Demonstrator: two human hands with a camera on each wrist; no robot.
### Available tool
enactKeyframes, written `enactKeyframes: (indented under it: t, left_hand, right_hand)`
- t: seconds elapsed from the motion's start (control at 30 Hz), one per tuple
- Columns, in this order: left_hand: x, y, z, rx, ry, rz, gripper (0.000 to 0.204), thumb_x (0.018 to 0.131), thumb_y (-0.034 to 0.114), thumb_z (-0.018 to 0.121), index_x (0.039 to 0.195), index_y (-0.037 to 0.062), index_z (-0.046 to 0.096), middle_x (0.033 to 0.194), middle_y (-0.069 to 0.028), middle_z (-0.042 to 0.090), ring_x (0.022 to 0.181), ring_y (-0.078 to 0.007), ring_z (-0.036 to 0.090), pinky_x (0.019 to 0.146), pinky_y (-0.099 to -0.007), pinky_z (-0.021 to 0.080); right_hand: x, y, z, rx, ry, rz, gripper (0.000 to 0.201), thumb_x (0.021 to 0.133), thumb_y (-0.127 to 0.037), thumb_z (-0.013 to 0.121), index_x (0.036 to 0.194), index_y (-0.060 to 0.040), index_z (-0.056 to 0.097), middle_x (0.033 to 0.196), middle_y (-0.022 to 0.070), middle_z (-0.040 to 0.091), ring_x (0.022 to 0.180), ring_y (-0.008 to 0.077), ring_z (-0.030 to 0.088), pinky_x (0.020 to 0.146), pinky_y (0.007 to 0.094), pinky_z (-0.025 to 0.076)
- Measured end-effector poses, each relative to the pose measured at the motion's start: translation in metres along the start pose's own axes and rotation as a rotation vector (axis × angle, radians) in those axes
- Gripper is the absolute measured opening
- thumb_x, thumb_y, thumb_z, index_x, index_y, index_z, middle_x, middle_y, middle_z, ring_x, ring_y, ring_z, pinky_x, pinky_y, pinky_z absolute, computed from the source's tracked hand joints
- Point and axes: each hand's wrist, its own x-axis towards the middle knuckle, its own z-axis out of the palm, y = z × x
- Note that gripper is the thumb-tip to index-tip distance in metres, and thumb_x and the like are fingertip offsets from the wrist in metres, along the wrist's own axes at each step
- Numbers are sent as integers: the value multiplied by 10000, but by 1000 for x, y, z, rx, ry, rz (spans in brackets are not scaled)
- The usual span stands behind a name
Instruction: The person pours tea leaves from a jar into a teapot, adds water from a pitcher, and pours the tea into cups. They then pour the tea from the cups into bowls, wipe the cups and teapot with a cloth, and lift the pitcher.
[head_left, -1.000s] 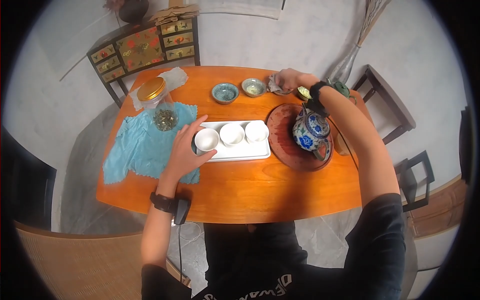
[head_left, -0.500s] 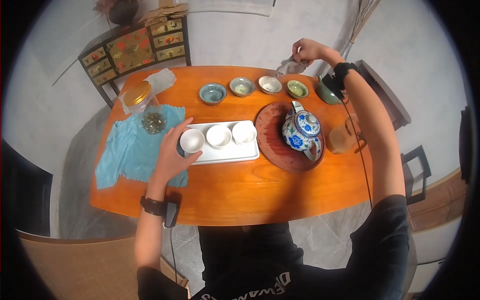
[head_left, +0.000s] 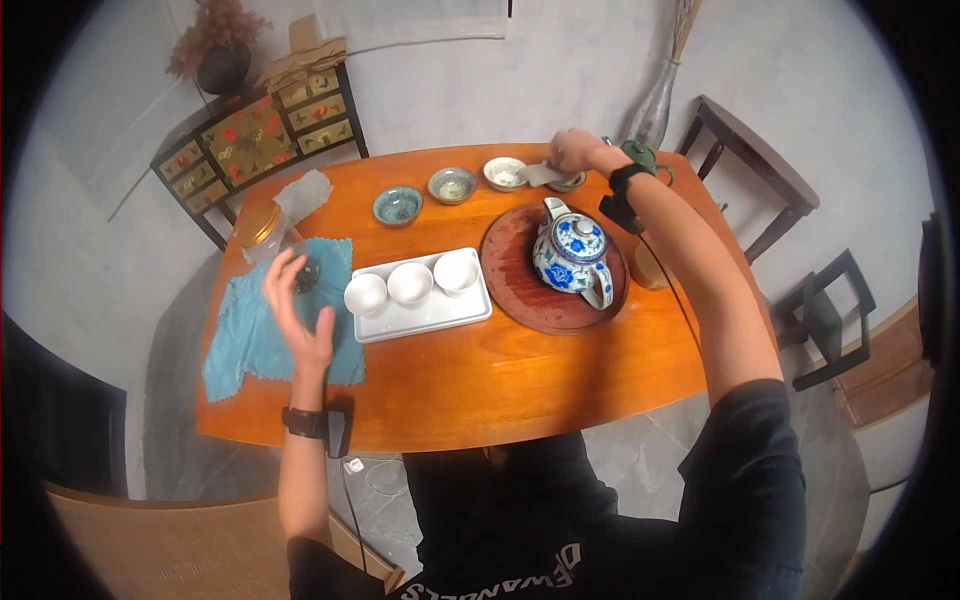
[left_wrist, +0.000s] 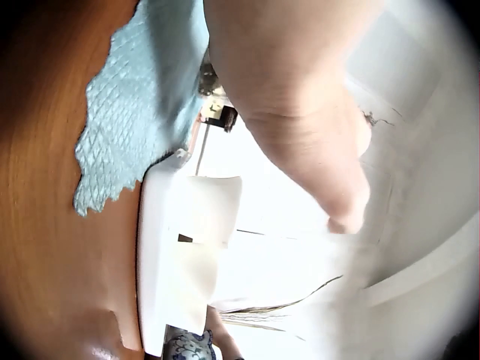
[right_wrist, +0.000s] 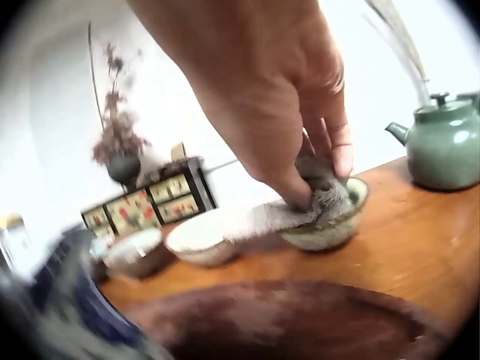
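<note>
My right hand pinches a crumpled grey cloth between thumb and fingers. It presses the cloth into the rightmost small bowl, which has a greenish rim, and the cloth partly hides the inside. Left of it stands a white bowl. My left hand is raised with fingers spread and holds nothing, left of a white tray bearing three white cups. Beyond its fingers is a gold-lidded jar of dried leaves, beside a light blue cloth.
A blue-and-white teapot stands on a round reddish-brown tray at the right. A green teapot is beyond the right wrist. Two more bowls, teal and grey, line the back edge. A glass pitcher is partly behind the right arm.
My right hand lifted the grey cloth off the white bowl, then lowered it into the rightmost bowl. My left hand let go of the leftmost cup and moved away left. The head view shifted.
</note>
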Motion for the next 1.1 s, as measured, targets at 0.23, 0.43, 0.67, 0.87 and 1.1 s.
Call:
enactKeyframes:
  t: [0.23, 0.43, 0.67, 0.87, 1.1]
  left_hand:
    - [2, 96, 27, -454, -6, -76, 259, 964, 88, 553, 1199, -4, 613, 1272, -142, 622, 1146, -248, 568, 999, -374, 432]
    - [-30, 193, 132, -784, -592, -514, 373, 984, -48, 509, 1353, -30, 563, 1361, -121, 630, 1285, -192, 571, 1064, -306, 427]
    - [-49, 220, 210, -911, -496, -746, 481, 998, -49, 550, 1470, -47, 460, 1423, -171, 589, 1321, -208, 562, 1096, -308, 436]
    - [-47, 225, 233, -984, -496, -817, 413, 992, -40, 583, 1398, -75, 516, 1284, -114, 655, 1182, -123, 611, 1021, -258, 474]
    - [-41, 217, 244, -887, -496, -766, 236, 1011, 26, 626, 1234, -50, 623, 1074, -63, 718, 1023, -70, 654, 905, -209, 508]
  right_hand:
    - [-133, -64, -79, 684, 592, -71, 255, 876, -165, 606, 1070, -39, 714, 910, 176, 722, 812, 257, 688, 770, 398, 556]
    - [-188, -69, 5, 614, 817, -120, 269, 871, -140, 658, 1108, -34, 731, 1009, 196, 733, 826, 335, 707, 787, 424, 558]
    - [-222, -88, 13, 880, 847, -91, 223, 925, -113, 677, 1129, -48, 737, 1052, 91, 694, 903, 177, 645, 784, 299, 498]
    - [-207, -92, 32, 655, 887, -369, 164, 889, -143, 703, 1037, -84, 745, 1185, 132, 702, 1145, 314, 611, 1028, 386, 465]
    - [-185, -91, 51, 1724, 1108, 31, 199, 943, -21, 664, 1141, -36, 672, 1134, 65, 683, 1016, 157, 641, 944, 303, 501]
